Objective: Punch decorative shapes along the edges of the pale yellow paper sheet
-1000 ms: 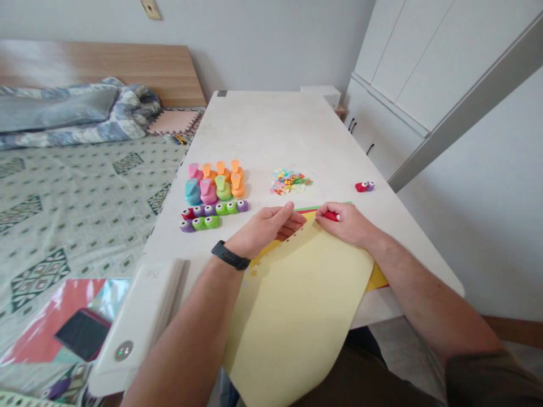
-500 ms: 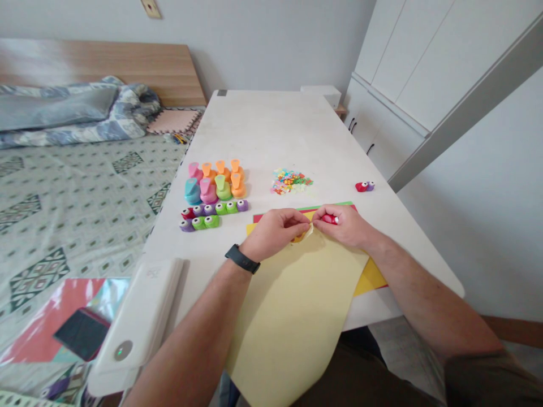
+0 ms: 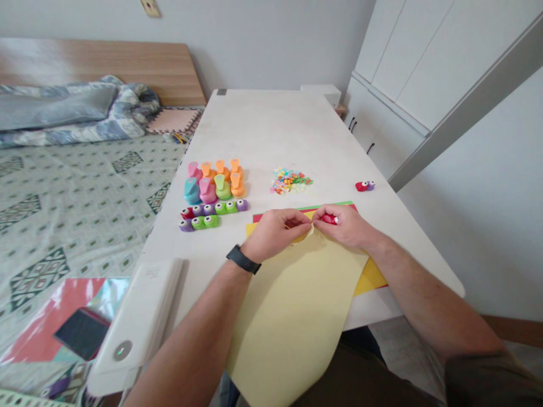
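A large sheet of pale yellow paper [image 3: 297,305] sags from the table toward my lap, its far edge crumpled between my hands. My left hand [image 3: 280,229], wearing a black wristband [image 3: 243,259], pinches that edge with thumb and forefinger. Close beside it, my right hand [image 3: 345,223] also has its fingertips at the edge. Tucked in the right hand's curled fingers is a small red craft punch [image 3: 328,219]. Under the sheet lies a stack of coloured paper [image 3: 371,278] with yellow, red and green edges showing.
Large craft punches [image 3: 207,190] and small punches [image 3: 211,209] stand in rows on the left. Confetti cutouts [image 3: 291,181] lie piled beyond my hands. Two small punches [image 3: 365,185] sit far right. A white laminator-like machine [image 3: 144,316] occupies the near-left table edge, beside the bed.
My left hand's fingertips have shifted slightly right along the paper edge, nearer the right hand. The right hand stays in place.
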